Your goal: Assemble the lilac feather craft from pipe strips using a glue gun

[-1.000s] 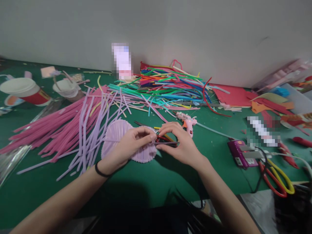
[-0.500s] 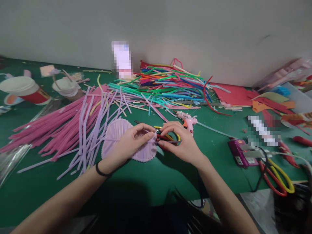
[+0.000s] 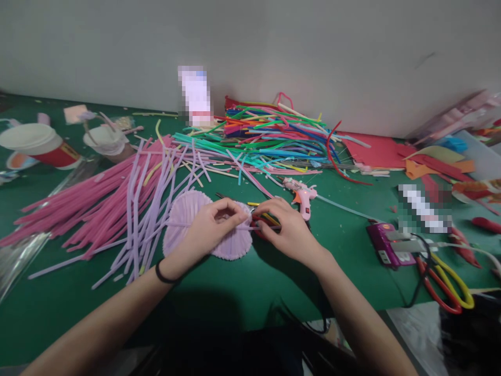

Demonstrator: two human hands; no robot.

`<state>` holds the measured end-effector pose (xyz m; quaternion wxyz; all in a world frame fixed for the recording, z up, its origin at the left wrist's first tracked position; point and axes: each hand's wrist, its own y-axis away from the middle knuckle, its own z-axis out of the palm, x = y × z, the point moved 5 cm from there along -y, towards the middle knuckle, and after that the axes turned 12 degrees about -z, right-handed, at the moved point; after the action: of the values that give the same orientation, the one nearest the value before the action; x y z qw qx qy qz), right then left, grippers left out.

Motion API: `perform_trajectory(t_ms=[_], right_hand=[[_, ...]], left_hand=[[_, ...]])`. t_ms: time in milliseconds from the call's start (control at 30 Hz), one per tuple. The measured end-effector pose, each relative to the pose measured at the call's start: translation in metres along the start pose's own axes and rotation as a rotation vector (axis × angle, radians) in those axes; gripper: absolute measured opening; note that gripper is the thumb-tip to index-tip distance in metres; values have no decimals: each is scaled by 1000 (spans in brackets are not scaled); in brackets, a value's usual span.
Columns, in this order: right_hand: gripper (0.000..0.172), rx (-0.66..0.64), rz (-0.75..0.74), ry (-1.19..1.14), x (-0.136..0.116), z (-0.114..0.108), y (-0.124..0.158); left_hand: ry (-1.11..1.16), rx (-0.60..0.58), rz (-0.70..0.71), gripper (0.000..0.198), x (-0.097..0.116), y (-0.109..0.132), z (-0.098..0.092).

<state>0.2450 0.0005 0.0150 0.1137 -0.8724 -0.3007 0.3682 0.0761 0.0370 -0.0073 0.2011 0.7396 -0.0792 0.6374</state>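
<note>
A lilac pleated piece [image 3: 235, 246] made of pipe cleaners, with two rounded lobes, lies under my left hand [image 3: 209, 227]. My left thumb and index finger pinch at its upper right edge. Beside them, my right hand [image 3: 291, 227] has its fingertips closed on a thin lilac pipe cleaner [image 3: 251, 228] that runs out from the piece to the right. The two hands' fingertips almost meet. Scissors with red and yellow handles lie behind the right fingers, largely hidden. Just beyond that hand rests a pink glue gun [image 3: 303, 196].
Pink pipe cleaners [image 3: 94, 203] and loose lilac pipe cleaners [image 3: 136, 209] spread on the left. A multicoloured heap [image 3: 270, 136] lies by the wall. Paper cups [image 3: 39, 143] stand far left. On the right are a purple power strip [image 3: 387, 245], a cable and red-yellow scissors [image 3: 446, 284].
My right fingers have drawn in slightly to the left and curled closer round the pipe cleaner's end. My left hand and the pleated piece have hardly moved.
</note>
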Motion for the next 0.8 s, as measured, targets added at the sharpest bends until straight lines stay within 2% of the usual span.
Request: perform_trajectory(t_ms=[200,333,500,800], right_hand=[[13,-163,-8,112,6,8,-2],[16,-221,-61,149,4,21,-7],[12,-204,-86,172,5,31,-9],[8,-141,-98,195,7,32,-4]], left_hand=[[-284,190,80,26,1,-3,-15],[-323,202,70,35,-3,-4,-17],[-329,190,58,34,-7,-3,-13],[-358,220,69,33,-12,-3,-12]])
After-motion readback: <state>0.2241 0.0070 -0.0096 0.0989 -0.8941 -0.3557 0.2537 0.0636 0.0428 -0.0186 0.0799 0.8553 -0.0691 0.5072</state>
